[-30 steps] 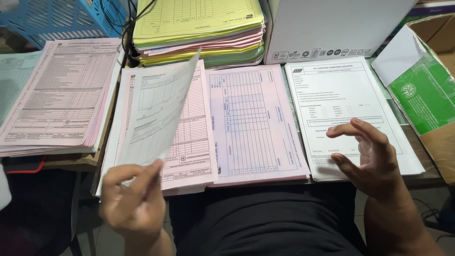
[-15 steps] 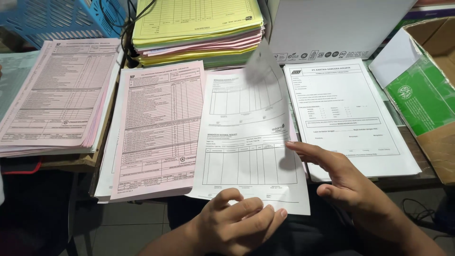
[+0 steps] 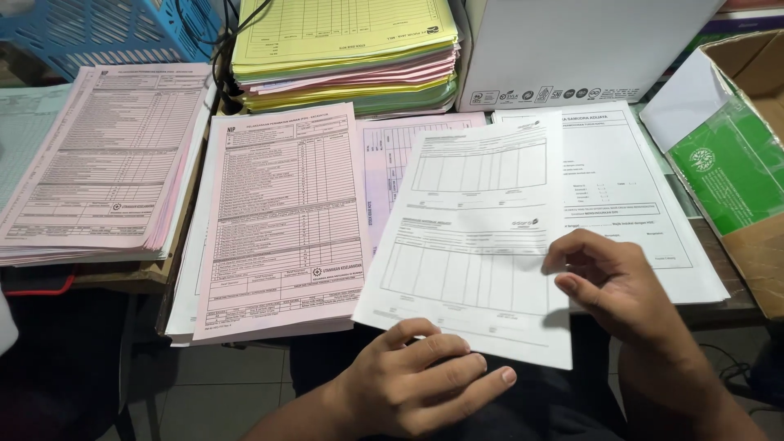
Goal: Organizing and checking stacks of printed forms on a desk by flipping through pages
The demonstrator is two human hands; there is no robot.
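White form sheet [image 3: 478,237] held above the worktop's pink stacks [image 3: 282,220]: left hand [image 3: 416,380] beneath its near edge, fingers apparently loosely together; right hand [image 3: 616,286] pinching its right edge.

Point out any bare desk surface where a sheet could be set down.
Almost none. Only a dark desk strip shows between the white form stack and the cardboard box. Elsewhere pink stacks, the left pile, the coloured stack and the white box crowd edge to edge.
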